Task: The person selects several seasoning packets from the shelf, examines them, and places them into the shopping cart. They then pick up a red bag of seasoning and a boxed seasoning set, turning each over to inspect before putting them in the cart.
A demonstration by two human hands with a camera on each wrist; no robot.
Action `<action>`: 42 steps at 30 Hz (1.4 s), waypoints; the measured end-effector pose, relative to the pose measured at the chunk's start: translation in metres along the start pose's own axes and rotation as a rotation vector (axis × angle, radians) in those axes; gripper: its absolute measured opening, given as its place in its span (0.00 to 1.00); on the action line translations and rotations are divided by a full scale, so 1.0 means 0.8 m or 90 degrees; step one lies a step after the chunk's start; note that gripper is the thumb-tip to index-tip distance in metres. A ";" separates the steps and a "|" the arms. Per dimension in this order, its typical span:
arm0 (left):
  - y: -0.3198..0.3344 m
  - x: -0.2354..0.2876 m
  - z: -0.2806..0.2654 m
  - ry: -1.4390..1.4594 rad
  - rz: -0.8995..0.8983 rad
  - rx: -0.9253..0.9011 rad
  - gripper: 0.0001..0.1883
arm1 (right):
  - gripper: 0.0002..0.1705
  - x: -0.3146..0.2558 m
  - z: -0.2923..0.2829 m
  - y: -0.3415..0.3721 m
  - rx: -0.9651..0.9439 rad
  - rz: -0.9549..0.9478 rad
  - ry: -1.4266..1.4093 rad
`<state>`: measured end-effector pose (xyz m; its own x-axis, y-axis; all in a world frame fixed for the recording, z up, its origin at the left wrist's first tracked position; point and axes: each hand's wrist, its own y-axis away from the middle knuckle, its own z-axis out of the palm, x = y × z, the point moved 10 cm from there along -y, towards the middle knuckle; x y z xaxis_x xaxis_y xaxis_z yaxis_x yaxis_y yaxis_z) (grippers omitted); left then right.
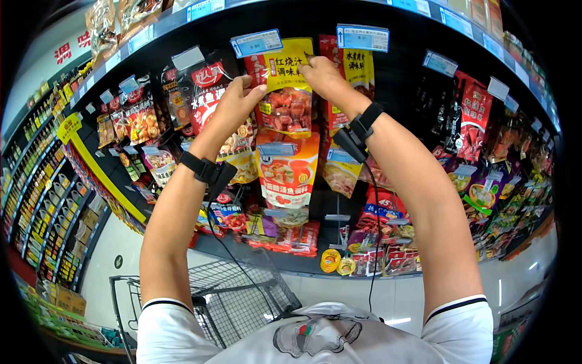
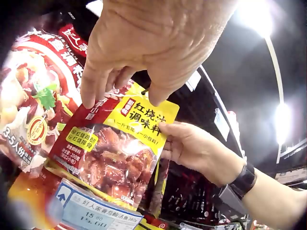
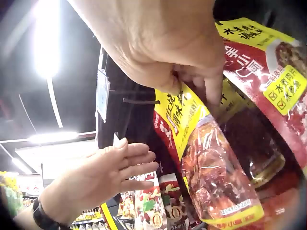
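A yellow and red seasoning pouch [image 1: 286,112] hangs under a blue price tag on the rack. My right hand [image 1: 330,82] pinches its upper right edge; in the right wrist view the thumb and fingers of that hand [image 3: 163,52] are closed on the pouch [image 3: 216,167]. My left hand [image 1: 237,103] is beside the pouch's left side, fingers extended. In the left wrist view the left hand [image 2: 148,43] hovers over the top of the pouch [image 2: 117,148], and whether it touches is unclear. The right hand [image 2: 204,151] holds the right edge there.
Other pouches [image 1: 206,91] hang to the left, and a red-yellow pouch [image 1: 288,176] hangs directly below. A matching yellow pouch [image 1: 359,73] is at the right. A wire shopping cart [image 1: 242,291] stands below. Price tags [image 1: 364,38] stick out above.
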<state>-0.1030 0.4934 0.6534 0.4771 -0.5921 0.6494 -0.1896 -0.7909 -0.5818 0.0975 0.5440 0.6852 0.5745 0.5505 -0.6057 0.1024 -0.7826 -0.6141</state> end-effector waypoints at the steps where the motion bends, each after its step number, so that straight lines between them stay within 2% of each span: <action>1: -0.001 -0.004 -0.001 -0.005 -0.004 0.002 0.39 | 0.23 -0.004 -0.005 0.002 0.024 -0.028 -0.033; 3: 0.000 -0.009 -0.002 0.013 0.000 0.004 0.39 | 0.22 -0.011 -0.012 0.008 0.071 -0.084 -0.098; 5: 0.004 -0.012 -0.004 0.029 0.000 0.010 0.39 | 0.21 -0.010 -0.013 0.008 0.104 -0.086 -0.144; 10: 0.010 -0.014 -0.008 0.032 -0.007 0.020 0.37 | 0.19 -0.019 -0.029 0.020 0.161 -0.029 -0.256; 14: 0.011 -0.020 -0.008 0.025 -0.012 0.033 0.37 | 0.18 -0.003 -0.025 0.001 0.157 0.006 -0.305; 21: 0.015 -0.026 -0.006 0.110 -0.089 0.029 0.39 | 0.14 0.009 0.004 0.006 0.078 0.095 -0.598; 23: 0.016 -0.037 -0.003 0.172 -0.138 0.019 0.40 | 0.14 -0.008 0.005 0.024 0.061 0.141 -0.695; 26: 0.020 -0.041 0.013 0.277 -0.172 -0.022 0.38 | 0.16 -0.001 0.016 0.018 0.031 0.146 -0.735; 28: 0.021 -0.054 0.030 0.320 -0.196 -0.065 0.33 | 0.17 -0.007 0.017 0.023 0.026 0.141 -0.751; 31: 0.013 -0.064 0.032 0.320 -0.170 -0.042 0.25 | 0.17 -0.009 0.019 0.021 0.008 0.122 -0.765; 32: 0.008 -0.074 0.021 0.292 -0.191 0.016 0.18 | 0.17 -0.009 0.021 0.019 0.000 0.114 -0.768; 35: -0.004 -0.066 0.008 0.335 -0.102 0.036 0.17 | 0.18 -0.002 0.018 0.012 0.027 0.105 -0.717; 38: -0.001 -0.072 -0.001 0.387 -0.158 0.061 0.13 | 0.19 0.008 0.012 0.012 0.061 0.138 -0.590; 41: 0.016 -0.056 -0.006 0.412 -0.201 0.058 0.11 | 0.20 0.007 0.017 0.022 0.010 0.167 -0.534; 42: 0.022 -0.053 -0.008 0.426 -0.208 0.054 0.11 | 0.23 0.003 0.019 0.022 -0.030 0.140 -0.516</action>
<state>-0.1322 0.5033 0.6186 -0.1309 -0.3184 0.9389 -0.0474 -0.9439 -0.3267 0.0879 0.5361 0.6656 -0.1738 0.4084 -0.8961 0.1003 -0.8979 -0.4287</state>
